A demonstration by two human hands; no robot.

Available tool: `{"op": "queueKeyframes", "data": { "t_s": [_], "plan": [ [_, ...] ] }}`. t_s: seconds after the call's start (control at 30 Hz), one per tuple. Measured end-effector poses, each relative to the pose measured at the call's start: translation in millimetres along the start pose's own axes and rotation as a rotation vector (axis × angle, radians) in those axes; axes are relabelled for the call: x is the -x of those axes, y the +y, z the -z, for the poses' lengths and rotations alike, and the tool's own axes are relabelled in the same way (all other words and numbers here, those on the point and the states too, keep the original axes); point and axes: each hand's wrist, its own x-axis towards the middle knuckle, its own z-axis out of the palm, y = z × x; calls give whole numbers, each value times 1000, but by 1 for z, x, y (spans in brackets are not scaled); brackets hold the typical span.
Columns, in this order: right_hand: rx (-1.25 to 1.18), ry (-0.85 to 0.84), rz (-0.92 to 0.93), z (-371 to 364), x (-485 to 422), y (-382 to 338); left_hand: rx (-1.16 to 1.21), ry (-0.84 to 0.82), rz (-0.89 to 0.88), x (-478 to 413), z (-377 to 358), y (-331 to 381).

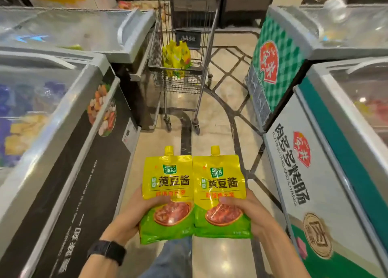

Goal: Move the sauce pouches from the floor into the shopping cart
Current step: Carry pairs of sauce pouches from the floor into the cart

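I hold one soft, slick pouch (168, 196) in my left hand (128, 212), another (221, 196) in my right hand (249, 210), each gripped low; tops above may flop.

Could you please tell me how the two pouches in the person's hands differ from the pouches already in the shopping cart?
The held pouches are side by side, one gripped in the left hand, one in the right hand; the cart pouches are heaped in the shopping cart. The held pouches face the camera flat; the cart pouches lean at mixed angles. Both are yellow and green.
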Motion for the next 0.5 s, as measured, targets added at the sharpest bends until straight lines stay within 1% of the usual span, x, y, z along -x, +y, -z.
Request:
{"op": "queueKeyframes", "data": {
  "t_s": [0.27, 0.4, 0.5],
  "plan": [
    [-37, 157, 48, 28, -116, -145, -2, -115, 36, -194, -28, 111],
    [-79, 192, 52, 54, -166, -214, 23, -200, 15, -275, -59, 163],
    [-93, 177, 74, 85, -217, -259, 20, -223, 36, -340, -83, 192]
  ]
}}
